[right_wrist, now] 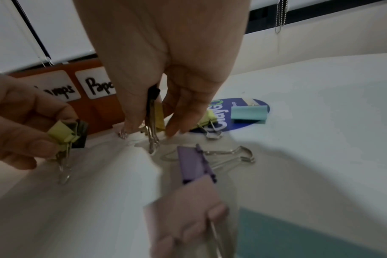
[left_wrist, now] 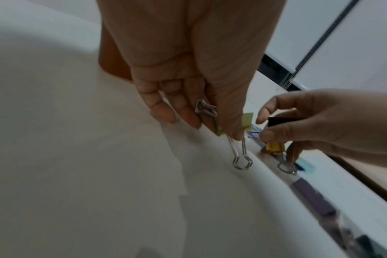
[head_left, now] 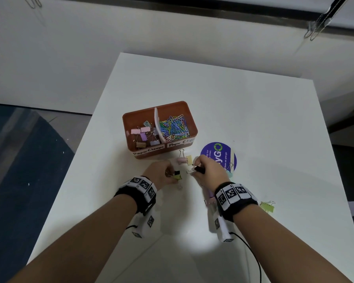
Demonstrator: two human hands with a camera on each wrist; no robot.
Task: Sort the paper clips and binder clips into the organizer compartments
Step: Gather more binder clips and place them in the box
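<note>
The orange organizer (head_left: 189,121) holds pastel binder clips in its left compartment and coloured paper clips in its right one. In front of it my left hand (head_left: 172,176) pinches a yellow-green binder clip (left_wrist: 219,130) with a black one (right_wrist: 81,134) against it. My right hand (head_left: 194,169) pinches a black binder clip (right_wrist: 154,91) together with a yellow one (right_wrist: 160,115), their wire handles hanging down to the table. Pink and yellow clips (head_left: 184,160) lie just beyond both hands.
A round purple sticker (head_left: 218,156) lies right of the organizer, with a teal clip (right_wrist: 247,113) on it. A purple clip (right_wrist: 194,164) lies under my right wrist. Another yellow-green clip (head_left: 267,206) sits at the right. The white table (head_left: 253,119) ends close on the left.
</note>
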